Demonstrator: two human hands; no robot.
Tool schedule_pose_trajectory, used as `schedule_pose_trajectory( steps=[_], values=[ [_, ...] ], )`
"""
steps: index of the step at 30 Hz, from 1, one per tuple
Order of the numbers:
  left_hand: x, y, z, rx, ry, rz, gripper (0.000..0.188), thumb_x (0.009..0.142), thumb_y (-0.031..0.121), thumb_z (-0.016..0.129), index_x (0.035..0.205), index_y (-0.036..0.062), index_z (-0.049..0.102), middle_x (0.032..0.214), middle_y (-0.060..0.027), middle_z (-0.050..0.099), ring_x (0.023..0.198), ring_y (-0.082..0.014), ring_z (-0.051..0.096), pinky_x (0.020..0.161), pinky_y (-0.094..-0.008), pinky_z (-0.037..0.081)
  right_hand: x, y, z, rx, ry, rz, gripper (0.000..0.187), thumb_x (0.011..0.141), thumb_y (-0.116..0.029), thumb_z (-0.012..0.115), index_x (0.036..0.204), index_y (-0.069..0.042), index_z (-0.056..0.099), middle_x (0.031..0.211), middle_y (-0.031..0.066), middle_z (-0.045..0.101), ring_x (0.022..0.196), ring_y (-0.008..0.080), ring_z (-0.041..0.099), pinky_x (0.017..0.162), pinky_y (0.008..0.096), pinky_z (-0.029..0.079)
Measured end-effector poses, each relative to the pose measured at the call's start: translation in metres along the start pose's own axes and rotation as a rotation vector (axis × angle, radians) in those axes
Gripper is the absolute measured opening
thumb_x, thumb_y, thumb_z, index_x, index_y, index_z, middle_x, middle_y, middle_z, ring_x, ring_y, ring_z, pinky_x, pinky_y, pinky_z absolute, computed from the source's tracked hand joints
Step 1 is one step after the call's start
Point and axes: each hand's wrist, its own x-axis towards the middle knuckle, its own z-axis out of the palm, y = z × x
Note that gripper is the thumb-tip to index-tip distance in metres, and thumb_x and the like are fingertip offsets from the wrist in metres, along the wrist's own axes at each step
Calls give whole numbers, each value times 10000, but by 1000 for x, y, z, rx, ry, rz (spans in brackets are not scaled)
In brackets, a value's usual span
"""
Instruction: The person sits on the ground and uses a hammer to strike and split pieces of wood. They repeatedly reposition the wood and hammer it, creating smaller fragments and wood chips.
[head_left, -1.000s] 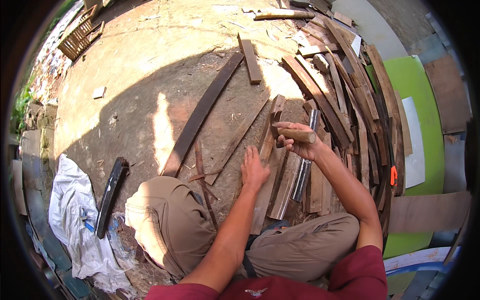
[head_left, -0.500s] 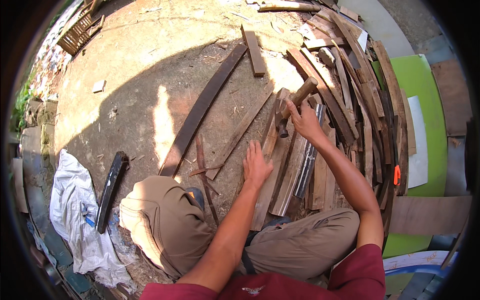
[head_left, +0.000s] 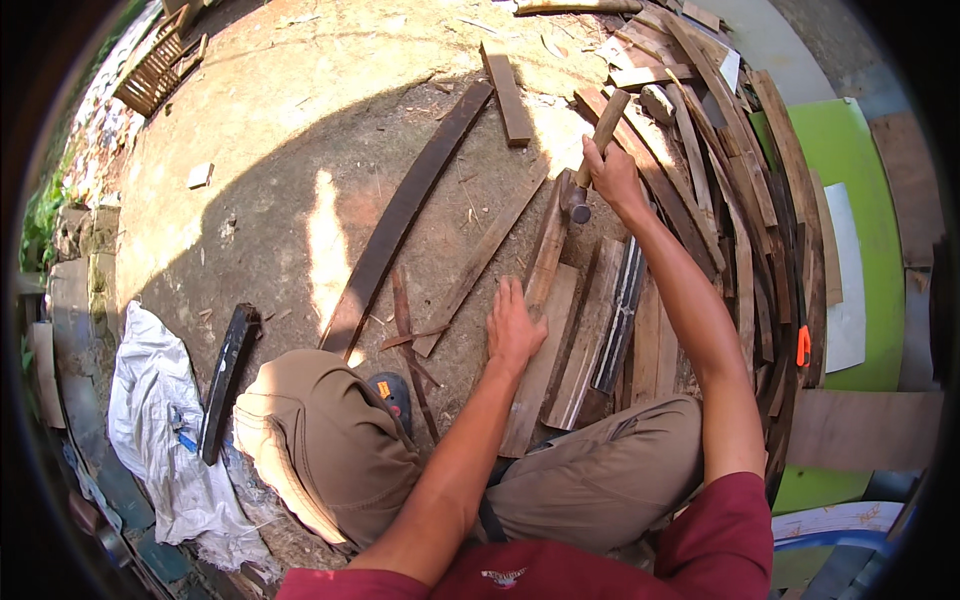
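Observation:
I sit on bare earth with wooden slats spread before my knees. My right hand (head_left: 612,178) grips the wooden handle of a hammer (head_left: 592,158), whose dark metal head points down onto the top end of a narrow slat (head_left: 548,250). Lower down, my left hand (head_left: 513,328) lies flat with fingers spread, pressing on a pale plank (head_left: 540,370) beside that slat. More slats lie side by side to the right of my left hand, one with a dark metal strip (head_left: 620,318) on it.
A long dark curved board (head_left: 400,215) lies on the ground to the left. A heap of slats (head_left: 720,160) rises at the right against a green sheet (head_left: 850,180). A white sack (head_left: 160,430) and a black bar (head_left: 226,378) lie by my left knee. A crate (head_left: 152,72) stands far left.
My right hand has swung the hammer away from me and down: it was held level near my chest, now its head rests on the far end of the slat. The left hand stayed put.

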Motion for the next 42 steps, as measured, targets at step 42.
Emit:
schedule_pose_trajectory(
  steps=[42],
  values=[
    [-22,44,-11,-622,164,120,493,1030,392,498,1098,-68,663,1000,-238,710,1002,-394,670,924,-467,490,-186,-134,-119,1023,396,533,322,869,-284,761,729,-151,504,591,-39,451,486,94,435,495,290,374]
  ],
)
